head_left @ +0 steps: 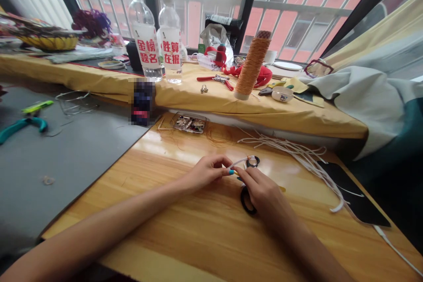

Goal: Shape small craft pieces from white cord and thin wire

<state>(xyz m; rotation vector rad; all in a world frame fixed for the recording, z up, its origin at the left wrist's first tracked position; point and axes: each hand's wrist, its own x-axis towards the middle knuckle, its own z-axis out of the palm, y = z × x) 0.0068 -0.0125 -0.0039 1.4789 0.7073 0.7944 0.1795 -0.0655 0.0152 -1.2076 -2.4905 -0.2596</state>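
My left hand (206,171) pinches one end of a thin white strip (240,161) just above the wooden table (185,229). My right hand (262,191) is closed round black-handled scissors (251,163), whose loops show above and below the fingers. The two hands meet at the strip, fingertips almost touching. The scissor blades are hidden by my fingers.
Loose white strips (297,152) trail to the right over a black sheet (357,202). A small clear tray of bits (190,122) lies ahead. A grey mat (66,150) with teal pliers (20,127) is left. Two water bottles (158,44) and an orange thread spool (251,64) stand on the yellow ledge.
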